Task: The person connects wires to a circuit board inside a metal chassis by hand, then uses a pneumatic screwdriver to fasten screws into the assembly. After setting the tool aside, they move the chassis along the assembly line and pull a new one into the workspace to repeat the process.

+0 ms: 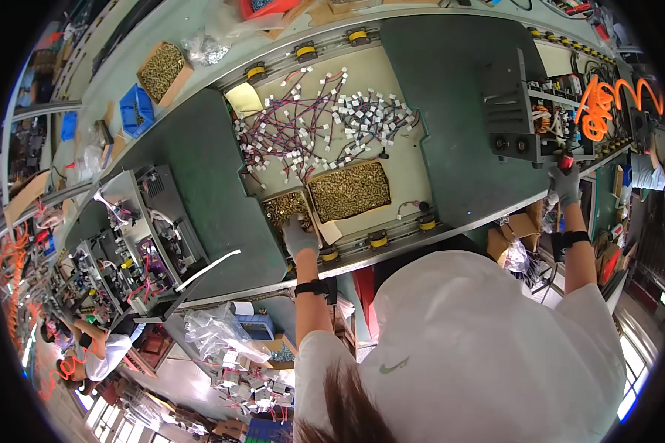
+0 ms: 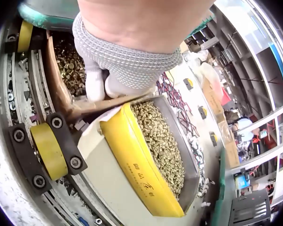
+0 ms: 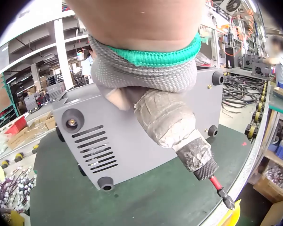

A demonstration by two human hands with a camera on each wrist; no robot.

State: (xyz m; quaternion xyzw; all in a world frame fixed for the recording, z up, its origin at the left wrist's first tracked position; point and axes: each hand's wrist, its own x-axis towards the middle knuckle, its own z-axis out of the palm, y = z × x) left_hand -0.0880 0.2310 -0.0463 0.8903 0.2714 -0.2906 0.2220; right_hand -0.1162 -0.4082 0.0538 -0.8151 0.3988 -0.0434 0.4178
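Note:
My gloved left hand (image 1: 299, 236) reaches into a small cardboard box (image 2: 63, 106) of brass-coloured screws (image 2: 70, 68). Its fingers point down at the screws; I cannot tell whether they pinch any. Beside that hand stands a larger open box with a yellow side (image 2: 139, 165), full of small brass-coloured fasteners (image 1: 351, 190). Over at the right, my gloved right hand (image 1: 565, 184) grips a power screwdriver (image 3: 166, 120) wrapped in worn tape. Its bit (image 3: 221, 192) points down and away from the grey metal case (image 3: 137, 136) behind it.
White-plugged cable bundles (image 1: 295, 133) lie behind the boxes. Yellow rollers (image 1: 377, 238) line the bench edge. An opened unit with wiring (image 1: 137, 244) stands at left; an orange coiled hose (image 1: 595, 111) hangs at right. Other people work farther along the line.

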